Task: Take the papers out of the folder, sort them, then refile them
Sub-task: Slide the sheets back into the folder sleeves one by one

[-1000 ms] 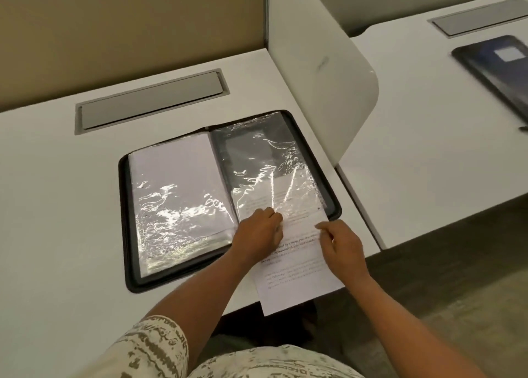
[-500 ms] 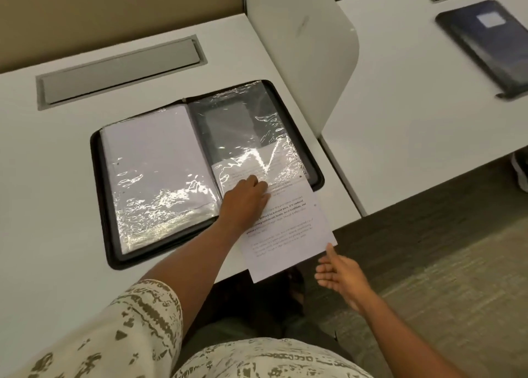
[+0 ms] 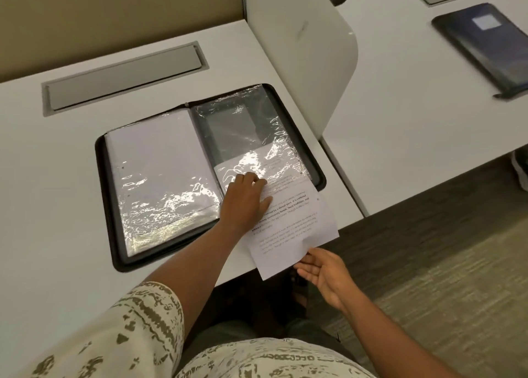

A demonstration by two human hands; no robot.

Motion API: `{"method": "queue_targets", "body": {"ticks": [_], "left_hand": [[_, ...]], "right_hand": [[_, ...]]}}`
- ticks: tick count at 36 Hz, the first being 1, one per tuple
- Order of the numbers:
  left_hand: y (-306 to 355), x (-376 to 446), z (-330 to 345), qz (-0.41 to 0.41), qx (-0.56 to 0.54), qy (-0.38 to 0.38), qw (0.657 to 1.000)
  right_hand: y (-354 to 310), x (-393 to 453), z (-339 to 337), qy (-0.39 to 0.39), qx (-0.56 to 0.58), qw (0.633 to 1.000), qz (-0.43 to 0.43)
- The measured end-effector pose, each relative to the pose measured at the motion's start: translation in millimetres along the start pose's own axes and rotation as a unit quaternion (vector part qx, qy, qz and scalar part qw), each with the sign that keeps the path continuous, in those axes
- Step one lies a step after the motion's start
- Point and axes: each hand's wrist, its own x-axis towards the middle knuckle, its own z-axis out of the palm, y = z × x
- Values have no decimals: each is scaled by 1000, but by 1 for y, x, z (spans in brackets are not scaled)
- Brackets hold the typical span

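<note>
Since half a second ago, little has shifted: the right hand (image 3: 324, 274) stays open, palm up, fingertips under the near edge of the printed sheet (image 3: 294, 229), gripping nothing. Farther in, the left hand (image 3: 246, 199) presses flat on the sheet where it enters the right-hand plastic sleeve (image 3: 257, 137) of the open black folder (image 3: 105, 206). Half the sheet overhangs the desk (image 3: 51, 234) edge. If pushed unevenly it could buckle at the sleeve mouth, or slip to the floor.

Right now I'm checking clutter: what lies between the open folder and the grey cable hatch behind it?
Nothing: in the head view, bare white desk separates the open folder from the cable hatch.
</note>
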Motion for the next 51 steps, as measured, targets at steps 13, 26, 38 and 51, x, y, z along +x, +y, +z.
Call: {"method": "queue_targets", "body": {"ticks": [13, 26, 38, 51], "left_hand": [[1, 12, -17, 13, 15, -31, 999], [-9, 9, -28, 40, 40, -113, 992], [-5, 13, -26, 48, 21, -80, 995], [-6, 8, -28, 30, -25, -49, 998]], "right_hand": [[-16, -7, 26, 52, -30, 997, -50], [-37, 2, 27, 71, -44, 996, -35], [-20, 5, 43, 33, -16, 999, 11], [-53, 32, 69, 31, -35, 998, -36]]}}
